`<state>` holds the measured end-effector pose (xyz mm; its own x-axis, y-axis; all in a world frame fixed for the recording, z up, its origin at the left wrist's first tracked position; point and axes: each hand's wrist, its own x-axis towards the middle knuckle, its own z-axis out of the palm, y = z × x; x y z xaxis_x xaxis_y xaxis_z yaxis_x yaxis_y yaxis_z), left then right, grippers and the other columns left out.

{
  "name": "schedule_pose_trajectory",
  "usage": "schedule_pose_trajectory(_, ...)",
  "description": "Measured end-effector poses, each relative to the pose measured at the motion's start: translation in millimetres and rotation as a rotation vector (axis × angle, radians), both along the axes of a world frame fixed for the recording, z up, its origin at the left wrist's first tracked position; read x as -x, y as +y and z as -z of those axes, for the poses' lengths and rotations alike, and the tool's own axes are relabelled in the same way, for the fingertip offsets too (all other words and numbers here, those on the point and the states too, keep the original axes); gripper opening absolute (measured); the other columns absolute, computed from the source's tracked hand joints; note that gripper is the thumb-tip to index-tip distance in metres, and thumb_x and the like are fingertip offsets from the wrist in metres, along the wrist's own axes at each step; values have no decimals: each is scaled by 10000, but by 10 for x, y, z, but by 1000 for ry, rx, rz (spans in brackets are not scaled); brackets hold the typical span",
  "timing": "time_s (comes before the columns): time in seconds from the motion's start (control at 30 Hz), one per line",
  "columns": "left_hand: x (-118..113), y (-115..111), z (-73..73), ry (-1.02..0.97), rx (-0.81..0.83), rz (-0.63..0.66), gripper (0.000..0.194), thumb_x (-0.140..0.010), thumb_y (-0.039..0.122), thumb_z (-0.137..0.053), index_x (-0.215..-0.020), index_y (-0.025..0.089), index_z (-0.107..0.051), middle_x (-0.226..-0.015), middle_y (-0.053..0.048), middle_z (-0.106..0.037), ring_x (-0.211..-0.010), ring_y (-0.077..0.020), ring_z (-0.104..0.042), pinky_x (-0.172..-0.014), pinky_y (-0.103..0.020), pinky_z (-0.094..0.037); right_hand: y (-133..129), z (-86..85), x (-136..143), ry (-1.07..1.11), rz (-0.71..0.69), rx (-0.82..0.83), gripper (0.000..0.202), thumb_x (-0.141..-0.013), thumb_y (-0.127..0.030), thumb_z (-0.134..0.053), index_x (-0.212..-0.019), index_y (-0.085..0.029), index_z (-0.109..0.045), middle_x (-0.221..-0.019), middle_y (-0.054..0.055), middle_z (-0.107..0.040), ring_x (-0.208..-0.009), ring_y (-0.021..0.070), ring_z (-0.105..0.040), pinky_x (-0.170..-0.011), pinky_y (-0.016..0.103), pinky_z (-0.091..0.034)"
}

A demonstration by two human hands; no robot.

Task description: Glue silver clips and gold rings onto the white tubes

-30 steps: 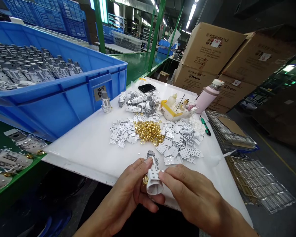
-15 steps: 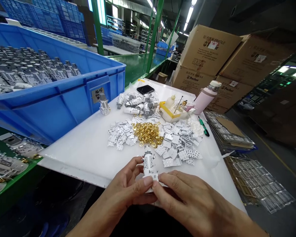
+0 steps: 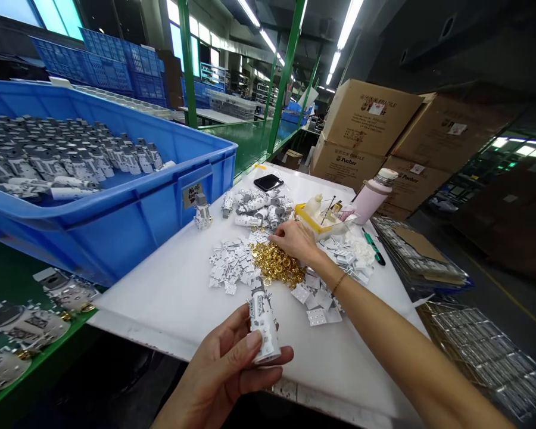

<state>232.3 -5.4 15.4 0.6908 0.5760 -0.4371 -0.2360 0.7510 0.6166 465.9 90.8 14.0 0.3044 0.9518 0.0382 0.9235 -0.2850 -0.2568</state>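
Observation:
My left hand (image 3: 232,363) is wrapped round a white cylindrical model piece (image 3: 264,325) with a grey end and small raised details, held tilted above the near table edge. My right hand (image 3: 296,238) reaches over the pile of gold rings (image 3: 274,265), its fingertips pinched together at the pile's far side, beside small white plates (image 3: 258,236). Whatever is between those fingertips is too small to make out. More flat white pieces (image 3: 234,262) lie left of the rings, and larger white plates (image 3: 324,298) lie to the right, partly under my forearm.
Finished-looking cylinders (image 3: 261,208) lie behind the rings, and one stands upright (image 3: 202,211) by the blue bin (image 3: 129,220). A yellow-edged tray (image 3: 312,223) holds a bottle; a pink flask (image 3: 375,193), phone (image 3: 268,182) and green-handled tool (image 3: 374,246) lie around. Cartons (image 3: 361,125) stand behind.
My right hand has left the cylinder and reached forward across the rings. My left hand alone now holds the cylinder, which has turned. The camera view has tipped upward.

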Motion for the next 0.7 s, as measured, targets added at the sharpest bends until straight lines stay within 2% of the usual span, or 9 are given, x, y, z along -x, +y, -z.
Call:
schedule_pose_trajectory(0.2, 72, 84, 53, 9, 25, 8, 646, -831, 158, -699, -1402, 169, -395, -1066, -99, -711, -959, -282, -731, -709, -259, -629, 20, 61, 74, -4, 76, 71, 267, -940, -368, -593, -1081, -143, -618, -1064, 62, -641, -930, 185, -637, -822, 389, -546)
schedule_pose_trajectory(0.3, 94, 81, 35, 59, 22, -19, 711, -832, 154, -695, -1440, 163, -327, -1134, -127, -688, -983, -301, -722, -721, -271, -632, -17, 26, 84, 47, 57, 28, 257, -944, -355, -589, -1085, -142, -616, -1064, 64, -639, -914, 178, -637, -809, 374, -549)
schedule_pose_trajectory(0.4, 119, 70, 26, 83, 12, -50, 706, -838, 153, -685, -1445, 170, -327, -1247, -154, -639, -1008, -311, -712, -722, -271, -632, -124, -49, 80, 137, 34, -77, 239, -946, -340, -587, -1072, -138, -613, -1056, 63, -632, -910, 175, -630, -802, 366, -546)
schedule_pose_trajectory(0.5, 135, 75, 18, 93, -5, -97, 687, -842, 144, -673, -1445, 187, -347, -1332, -158, -595, -1021, -310, -707, -716, -269, -632, -362, -160, 79, 316, -28, -177, 191, -971, -309, -537, -990, -129, -599, -934, 34, -625, -771, 133, -616, -691, 299, -541)
schedule_pose_trajectory(0.6, 114, 92, -8, 41, -40, -128, 593, -839, 163, -680, -1385, 197, -452, -1363, -133, -592, -1005, -292, -714, -700, -256, -633, -738, -263, 132, 595, -152, -181, 227, -993, -328, -463, -908, -143, -565, -727, -14, -579, -540, 86, -534, -507, 225, -485)
schedule_pose_trajectory(0.7, 48, 84, -46, -34, -82, -128, 461, -829, 179, -692, -1275, 215, -580, -1366, -109, -610, -949, -277, -734, -660, -252, -635, -1134, -291, 239, 844, -212, -176, 229, -963, -377, -495, -974, -155, -553, -673, -45, -516, -471, 72, -493, -425, 202, -453)
